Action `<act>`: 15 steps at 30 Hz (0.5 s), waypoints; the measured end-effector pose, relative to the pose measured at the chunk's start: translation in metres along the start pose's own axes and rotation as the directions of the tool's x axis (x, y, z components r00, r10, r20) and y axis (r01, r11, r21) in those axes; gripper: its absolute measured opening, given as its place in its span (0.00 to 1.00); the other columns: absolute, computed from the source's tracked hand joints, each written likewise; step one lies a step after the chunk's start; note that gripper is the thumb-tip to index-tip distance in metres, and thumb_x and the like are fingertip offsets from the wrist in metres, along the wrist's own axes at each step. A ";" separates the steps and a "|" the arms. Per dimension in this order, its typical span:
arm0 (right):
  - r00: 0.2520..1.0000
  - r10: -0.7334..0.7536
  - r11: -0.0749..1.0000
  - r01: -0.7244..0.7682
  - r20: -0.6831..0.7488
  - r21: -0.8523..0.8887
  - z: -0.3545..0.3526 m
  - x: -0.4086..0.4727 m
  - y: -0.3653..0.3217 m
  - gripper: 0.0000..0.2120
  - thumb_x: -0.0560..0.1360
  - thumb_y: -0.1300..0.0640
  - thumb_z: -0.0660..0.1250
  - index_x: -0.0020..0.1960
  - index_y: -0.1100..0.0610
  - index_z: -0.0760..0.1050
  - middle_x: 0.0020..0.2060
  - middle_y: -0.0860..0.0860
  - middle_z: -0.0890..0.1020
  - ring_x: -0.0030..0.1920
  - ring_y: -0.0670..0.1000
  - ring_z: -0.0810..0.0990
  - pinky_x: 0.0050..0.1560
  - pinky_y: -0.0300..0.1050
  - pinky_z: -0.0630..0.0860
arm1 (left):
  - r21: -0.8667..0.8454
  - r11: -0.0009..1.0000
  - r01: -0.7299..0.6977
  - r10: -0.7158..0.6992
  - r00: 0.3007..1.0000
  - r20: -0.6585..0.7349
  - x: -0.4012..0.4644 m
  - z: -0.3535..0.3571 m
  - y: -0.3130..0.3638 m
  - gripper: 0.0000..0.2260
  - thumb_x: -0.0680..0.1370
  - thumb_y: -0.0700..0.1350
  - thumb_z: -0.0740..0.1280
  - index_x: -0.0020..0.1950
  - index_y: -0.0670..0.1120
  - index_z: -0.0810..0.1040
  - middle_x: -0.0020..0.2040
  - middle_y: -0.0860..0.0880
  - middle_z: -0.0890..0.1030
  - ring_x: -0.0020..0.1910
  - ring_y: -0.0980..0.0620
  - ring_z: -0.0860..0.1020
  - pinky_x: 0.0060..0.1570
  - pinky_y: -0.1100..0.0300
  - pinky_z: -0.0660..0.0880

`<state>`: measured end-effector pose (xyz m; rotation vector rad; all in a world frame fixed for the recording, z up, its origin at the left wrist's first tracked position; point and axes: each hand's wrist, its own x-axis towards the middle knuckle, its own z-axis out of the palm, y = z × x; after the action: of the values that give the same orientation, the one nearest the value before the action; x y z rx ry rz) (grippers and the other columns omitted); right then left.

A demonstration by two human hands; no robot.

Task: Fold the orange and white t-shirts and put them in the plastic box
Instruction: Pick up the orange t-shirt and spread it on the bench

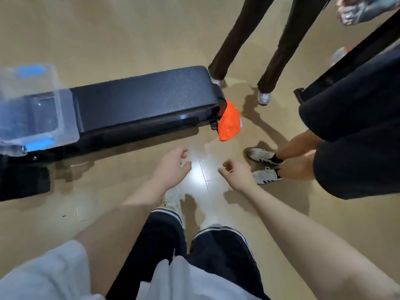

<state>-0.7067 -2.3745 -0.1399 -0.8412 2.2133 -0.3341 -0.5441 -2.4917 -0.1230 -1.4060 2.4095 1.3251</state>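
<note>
An orange t-shirt (229, 121) hangs off the right end of a black padded bench (142, 100); a sliver of white cloth shows at its right edge. A clear plastic box (36, 109) with blue latches sits on the bench's left end, blurred. My left hand (171, 167) and my right hand (238, 174) hover above the floor in front of the bench, below and left of the orange shirt. Both hold nothing, with fingers loosely curled and apart.
Two people stand close by: dark trousered legs (279, 44) beyond the bench's right end, and a person in dark shorts and white sneakers (266, 165) at the right. A second black bench edge (346, 61) runs along the upper right. The floor is tan.
</note>
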 end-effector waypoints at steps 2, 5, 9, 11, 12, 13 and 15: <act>0.999 0.040 0.999 -0.040 -0.005 0.016 -0.004 0.045 -0.006 0.15 0.75 0.52 0.63 0.57 0.60 0.74 0.52 0.56 0.81 0.54 0.56 0.77 0.45 0.41 0.65 | 0.010 1.000 -0.022 0.022 0.998 0.059 0.052 -0.005 0.008 0.21 0.77 0.45 0.61 0.70 0.45 0.65 0.61 0.47 0.75 0.53 0.50 0.73 0.53 0.61 0.67; 0.994 0.104 0.992 -0.103 -0.013 0.066 -0.003 0.104 0.000 0.15 0.76 0.52 0.63 0.58 0.61 0.73 0.53 0.56 0.80 0.54 0.56 0.77 0.45 0.40 0.65 | 0.006 0.999 -0.041 0.040 0.992 0.119 0.118 0.008 0.011 0.20 0.77 0.46 0.61 0.69 0.44 0.66 0.60 0.46 0.75 0.55 0.49 0.74 0.55 0.60 0.68; 0.985 0.171 0.980 -0.171 0.002 0.098 0.021 0.207 0.039 0.15 0.76 0.52 0.62 0.58 0.61 0.73 0.53 0.57 0.80 0.54 0.57 0.77 0.46 0.42 0.66 | 0.015 1.000 -0.008 0.005 0.979 0.204 0.215 0.063 -0.008 0.21 0.76 0.46 0.61 0.69 0.46 0.66 0.60 0.47 0.76 0.51 0.49 0.74 0.57 0.56 0.71; 0.982 0.190 0.976 -0.190 0.004 0.106 0.044 0.266 0.066 0.15 0.76 0.52 0.62 0.58 0.60 0.73 0.53 0.56 0.80 0.55 0.56 0.76 0.47 0.43 0.67 | 0.043 0.999 0.001 -0.012 0.970 0.241 0.265 0.099 -0.025 0.20 0.77 0.46 0.61 0.69 0.46 0.66 0.61 0.48 0.75 0.54 0.47 0.76 0.57 0.54 0.73; 0.980 0.198 0.975 -0.197 0.004 0.103 0.058 0.297 0.081 0.15 0.76 0.52 0.62 0.59 0.59 0.73 0.54 0.56 0.79 0.56 0.56 0.76 0.48 0.43 0.68 | 0.050 0.999 0.000 -0.013 0.969 0.247 0.289 0.119 -0.036 0.20 0.77 0.46 0.61 0.69 0.46 0.66 0.61 0.48 0.75 0.54 0.46 0.77 0.57 0.53 0.73; 0.980 0.199 0.975 -0.198 0.005 0.100 0.074 0.330 0.098 0.15 0.76 0.52 0.61 0.59 0.59 0.73 0.55 0.56 0.79 0.57 0.57 0.76 0.49 0.44 0.69 | 0.055 0.998 0.005 -0.019 0.968 0.252 0.314 0.142 -0.047 0.20 0.77 0.47 0.61 0.69 0.46 0.66 0.61 0.47 0.75 0.53 0.46 0.78 0.56 0.53 0.74; 0.985 0.174 0.982 -0.174 0.003 0.079 0.106 0.398 0.135 0.16 0.76 0.52 0.61 0.61 0.59 0.73 0.58 0.57 0.78 0.59 0.57 0.75 0.54 0.46 0.71 | 0.090 0.996 -0.002 -0.021 0.966 0.256 0.368 0.190 -0.073 0.20 0.77 0.48 0.61 0.69 0.46 0.66 0.61 0.47 0.76 0.56 0.47 0.77 0.57 0.53 0.73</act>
<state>-0.8999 -2.5340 -0.4935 -0.6003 2.2428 -0.3361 -0.7715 -2.6288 -0.4486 -1.1435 2.2587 1.2896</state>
